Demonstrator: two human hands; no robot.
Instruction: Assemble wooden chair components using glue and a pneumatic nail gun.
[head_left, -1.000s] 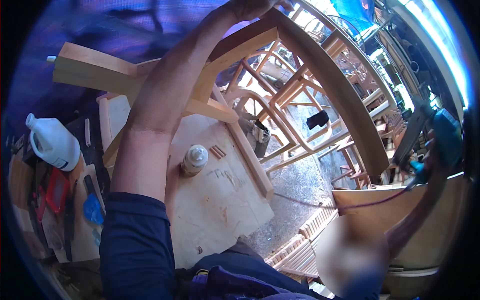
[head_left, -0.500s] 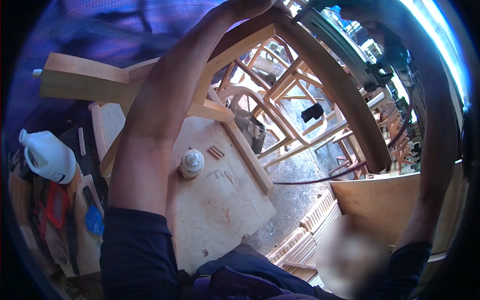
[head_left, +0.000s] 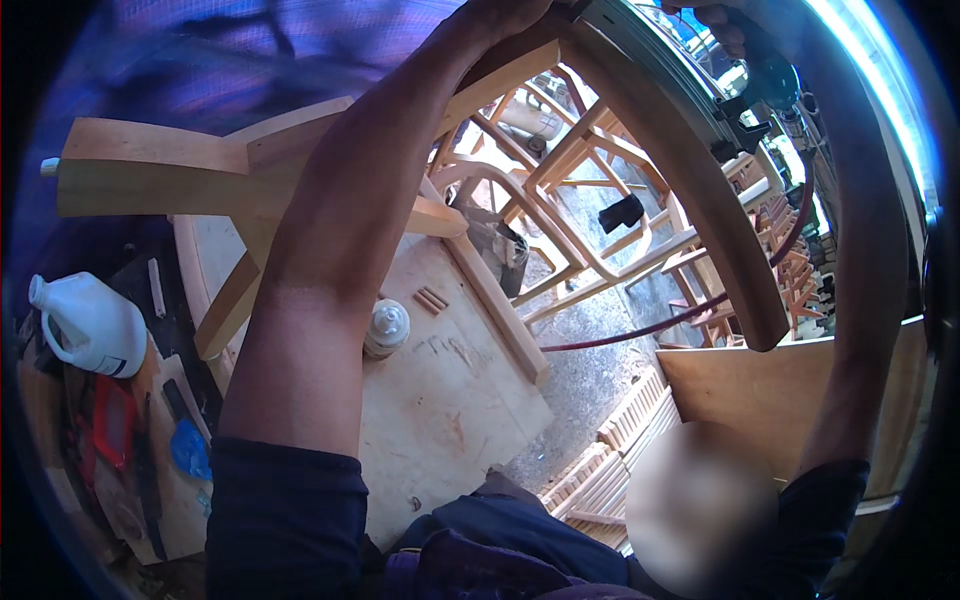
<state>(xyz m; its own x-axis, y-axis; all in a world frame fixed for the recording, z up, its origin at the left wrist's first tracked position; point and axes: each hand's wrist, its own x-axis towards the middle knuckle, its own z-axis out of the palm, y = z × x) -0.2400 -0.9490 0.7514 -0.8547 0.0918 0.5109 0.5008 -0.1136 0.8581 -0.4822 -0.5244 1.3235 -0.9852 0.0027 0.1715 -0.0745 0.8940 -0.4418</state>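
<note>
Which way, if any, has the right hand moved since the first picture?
Yes: the right hand moved up and leftward in the view, from just above the plywood panel to far above it.

- Your cloth sleeves, lower left and lower right: dark navy blue.
- The woven sheet at your upper left: violet-blue, blotched with darker patches.
- The angular wooden frame, left of centre: pale honey-tan.
- The long curved wooden rail before you, right of centre: deeper brown.
- Your teal-and-dark-grey tool, upper right.
- Your flat wooden board, centre: beige, with brown smudges and dark scribbles.
- Three short round sticks on it: reddish brown.
- The thin hose, right of centre: dark red.
- The plastic jug at your far left: white.
- The plastic piece below it: bright red.
</note>
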